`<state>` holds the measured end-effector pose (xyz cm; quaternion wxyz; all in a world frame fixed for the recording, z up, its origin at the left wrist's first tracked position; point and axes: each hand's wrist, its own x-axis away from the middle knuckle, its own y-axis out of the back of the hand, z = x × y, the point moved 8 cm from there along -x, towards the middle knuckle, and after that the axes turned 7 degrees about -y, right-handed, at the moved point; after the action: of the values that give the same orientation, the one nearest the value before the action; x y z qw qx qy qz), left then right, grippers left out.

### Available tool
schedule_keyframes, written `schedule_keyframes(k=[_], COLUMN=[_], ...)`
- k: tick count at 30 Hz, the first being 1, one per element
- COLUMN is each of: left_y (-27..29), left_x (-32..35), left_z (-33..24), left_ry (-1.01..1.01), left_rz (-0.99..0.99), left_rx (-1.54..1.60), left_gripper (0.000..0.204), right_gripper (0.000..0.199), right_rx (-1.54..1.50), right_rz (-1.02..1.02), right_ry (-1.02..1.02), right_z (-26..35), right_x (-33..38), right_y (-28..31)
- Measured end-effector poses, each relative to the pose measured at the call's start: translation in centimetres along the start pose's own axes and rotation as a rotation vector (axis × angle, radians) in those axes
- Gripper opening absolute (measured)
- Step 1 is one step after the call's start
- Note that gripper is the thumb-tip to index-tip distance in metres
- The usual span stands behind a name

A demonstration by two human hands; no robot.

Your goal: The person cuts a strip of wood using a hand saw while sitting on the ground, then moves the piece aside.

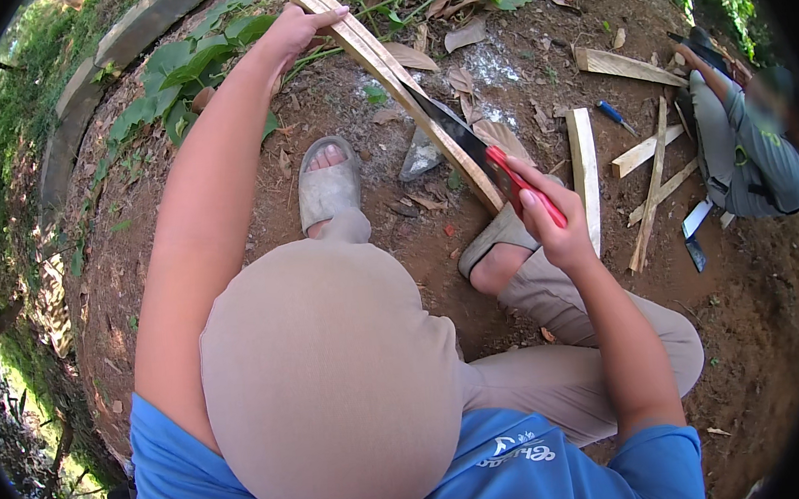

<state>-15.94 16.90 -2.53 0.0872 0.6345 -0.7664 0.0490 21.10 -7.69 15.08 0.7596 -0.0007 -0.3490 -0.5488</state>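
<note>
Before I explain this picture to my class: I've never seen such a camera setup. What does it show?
No machine here: the picture comes from a fisheye camera on someone's head, looking down, so straight edges bend. Their bare left hand holds a length of wood near its far end; their bare right hand grips a red-handled saw, which overlaps the wood in view. On the dirt ground lie more wooden pieces and a blue screwdriver; another person is at the right.

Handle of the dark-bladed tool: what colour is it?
The handle is red, showing best in the head view, the only one here.
</note>
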Motion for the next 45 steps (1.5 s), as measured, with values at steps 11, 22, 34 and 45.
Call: schedule_keyframes(k=[11,22,34,45], left_y=[-1.7,-0.1,-0.5,-0.3], left_x=[-0.3,2.1,0.9,1.0], left_z=[-0.5,-0.4,-0.9,-0.5], left_ry=[0.032,0.078,0.061,0.126], left_rz=[0.054,-0.062,-0.022,0.023], left_rx=[0.052,0.01,-0.062,0.068], left_gripper=[0.04,0.048,0.045,0.041], right_gripper=[0.039,0.041,0.038,0.038], right_rx=[-0.016,-0.036,-0.085,-0.034], right_rz=[-0.068,0.084,-0.002,-0.058], right_ry=[0.317,-0.058,0.178,0.307], right_z=[2.9,0.4,1.4,2.0], right_x=[-9.5,3.3,-3.8,-4.8], right_y=[-4.8,0.8,-2.5,-3.1])
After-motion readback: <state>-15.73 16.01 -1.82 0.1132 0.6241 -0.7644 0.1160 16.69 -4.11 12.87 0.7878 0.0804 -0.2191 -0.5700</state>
